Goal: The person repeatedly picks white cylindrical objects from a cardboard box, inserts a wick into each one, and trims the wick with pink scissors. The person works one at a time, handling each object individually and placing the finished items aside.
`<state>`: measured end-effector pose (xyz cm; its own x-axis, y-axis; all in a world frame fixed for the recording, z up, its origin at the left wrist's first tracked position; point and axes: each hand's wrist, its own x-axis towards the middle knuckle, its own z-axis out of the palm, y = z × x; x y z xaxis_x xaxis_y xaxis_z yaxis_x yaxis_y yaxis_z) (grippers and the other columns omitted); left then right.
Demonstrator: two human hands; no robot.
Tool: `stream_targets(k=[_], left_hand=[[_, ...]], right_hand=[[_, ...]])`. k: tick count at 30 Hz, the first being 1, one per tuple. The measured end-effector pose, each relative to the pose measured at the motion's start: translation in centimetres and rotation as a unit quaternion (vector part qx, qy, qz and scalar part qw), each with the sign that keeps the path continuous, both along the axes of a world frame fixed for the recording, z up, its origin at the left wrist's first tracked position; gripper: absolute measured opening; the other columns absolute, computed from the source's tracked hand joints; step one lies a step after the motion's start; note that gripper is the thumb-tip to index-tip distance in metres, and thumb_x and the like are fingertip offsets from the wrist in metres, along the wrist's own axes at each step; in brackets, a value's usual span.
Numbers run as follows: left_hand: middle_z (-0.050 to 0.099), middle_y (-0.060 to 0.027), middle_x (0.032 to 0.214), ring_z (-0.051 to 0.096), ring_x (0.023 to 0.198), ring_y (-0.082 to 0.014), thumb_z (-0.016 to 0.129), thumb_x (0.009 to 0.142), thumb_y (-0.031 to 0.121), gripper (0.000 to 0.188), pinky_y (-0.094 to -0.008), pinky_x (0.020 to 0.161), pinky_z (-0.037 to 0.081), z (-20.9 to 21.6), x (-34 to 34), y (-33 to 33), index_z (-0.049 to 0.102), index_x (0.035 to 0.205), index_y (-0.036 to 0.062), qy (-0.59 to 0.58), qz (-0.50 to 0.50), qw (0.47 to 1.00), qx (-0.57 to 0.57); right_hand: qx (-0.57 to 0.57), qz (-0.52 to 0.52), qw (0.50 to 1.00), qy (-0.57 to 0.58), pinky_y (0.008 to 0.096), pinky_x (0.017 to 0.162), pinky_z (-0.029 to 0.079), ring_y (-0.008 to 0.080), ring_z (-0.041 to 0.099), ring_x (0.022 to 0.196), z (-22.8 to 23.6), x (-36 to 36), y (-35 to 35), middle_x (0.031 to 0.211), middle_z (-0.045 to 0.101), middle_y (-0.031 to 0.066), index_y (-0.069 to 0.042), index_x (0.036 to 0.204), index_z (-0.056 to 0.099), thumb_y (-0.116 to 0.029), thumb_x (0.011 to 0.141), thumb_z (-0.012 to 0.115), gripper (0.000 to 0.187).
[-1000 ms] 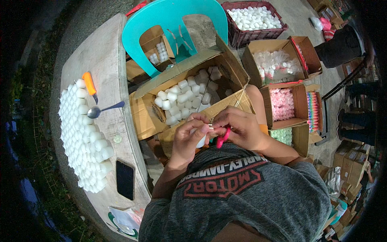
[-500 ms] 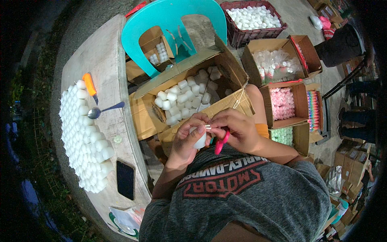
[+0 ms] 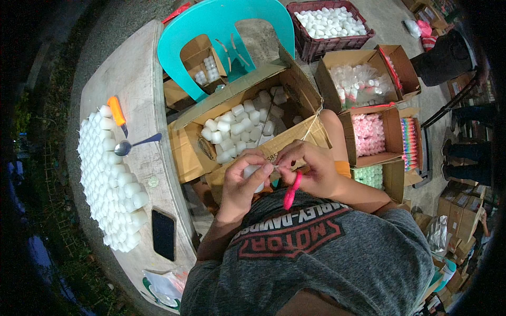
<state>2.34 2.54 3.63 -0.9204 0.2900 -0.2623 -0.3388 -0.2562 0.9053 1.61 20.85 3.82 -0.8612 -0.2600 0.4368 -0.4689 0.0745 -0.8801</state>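
Left hand (image 3: 240,184): fingers closed round a white piece (image 3: 259,186) above the shirt; thumb covers it, so I can't read its long axis or facing. Right hand (image 3: 311,166): fingertips pinched near the left's; pink object (image 3: 290,198) hangs from it, long axis pointing bodyward. Just beyond the hands: 1 open carton (image 3: 187,152), white cylinders (image 3: 232,126) inside. Leftward: pale table (image 3: 139,84), 1 phone (image 3: 164,234). Farther ahead: teal chair (image 3: 179,31), concrete floor (image 3: 432,100).

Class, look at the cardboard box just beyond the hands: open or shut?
Open: the cardboard box has its left flap folded outward, and white cylinders show inside.
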Motion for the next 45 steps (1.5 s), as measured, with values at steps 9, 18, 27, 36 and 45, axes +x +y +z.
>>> stream_targets(k=[9, 18, 27, 36, 45], left_hand=[[0.049, -0.0058, 0.091, 0.054, 0.064, -0.0115, 0.06, 0.086, 0.013, 0.013, -0.0232, 0.058, 0.044, 0.4, 0.2, 0.4, 0.057, 0.088, -0.0004, 0.044, 0.031, 0.999, -0.011], [0.051, -0.0059, 0.088, 0.053, 0.066, -0.0113, 0.06, 0.084, 0.01, 0.01, -0.0219, 0.06, 0.043, 1.3, -0.2, -0.7, 0.058, 0.087, 0.0004, 0.107, -0.048, 0.992, -0.049], [0.055, -0.0097, 0.083, 0.054, 0.075, -0.0173, 0.063, 0.079, 0.006, 0.007, -0.0254, 0.067, 0.042, 1.8, -0.2, -0.4, 0.059, 0.083, 0.0014, 0.2, 0.019, 0.957, -0.208], [0.057, -0.0092, 0.083, 0.058, 0.073, -0.0229, 0.068, 0.072, 0.004, 0.015, -0.0298, 0.064, 0.047, 2.7, -0.3, -0.4, 0.06, 0.084, 0.0063, 0.4, 0.014, 0.848, -0.347], [0.056, -0.0036, 0.082, 0.058, 0.066, -0.02, 0.072, 0.064, 0.004, 0.024, -0.0306, 0.057, 0.047, 3.2, 0.8, -0.8, 0.06, 0.084, 0.0108, 0.526, 0.03, 0.736, -0.425]], right_hand=[[0.042, -0.047, 0.997, 0.051, 0.0294, 0.067, 0.049, 0.0221, 0.06, 0.077, 0.7, -0.1, -0.3, 0.087, 0.059, 0.0096, -0.001, 0.084, 0.06, -0.003, 0.076, 0.068, 0.011], [0.02, 0.027, 0.999, -0.035, 0.0312, 0.073, 0.046, 0.0246, 0.056, 0.086, 0.9, -0.2, 0.6, 0.091, 0.053, 0.0116, -0.001, 0.087, 0.055, -0.004, 0.077, 0.065, 0.015], [0.011, 0.046, 0.997, -0.054, 0.0284, 0.077, 0.045, 0.0207, 0.057, 0.086, 0.5, -0.6, 0.9, 0.092, 0.056, 0.0106, -0.002, 0.088, 0.055, -0.007, 0.079, 0.064, 0.014], [-0.039, 0.084, 0.993, -0.067, 0.0288, 0.072, 0.049, 0.0212, 0.063, 0.084, 0.5, -0.7, 0.1, 0.085, 0.063, 0.0108, -0.002, 0.083, 0.063, -0.002, 0.07, 0.074, 0.017], [-0.074, 0.131, 0.964, -0.217, 0.0247, 0.07, 0.05, 0.0136, 0.063, 0.078, 0.7, 0.1, 1.0, 0.083, 0.066, 0.0082, 0.0, 0.081, 0.065, -0.001, 0.071, 0.073, 0.012]])
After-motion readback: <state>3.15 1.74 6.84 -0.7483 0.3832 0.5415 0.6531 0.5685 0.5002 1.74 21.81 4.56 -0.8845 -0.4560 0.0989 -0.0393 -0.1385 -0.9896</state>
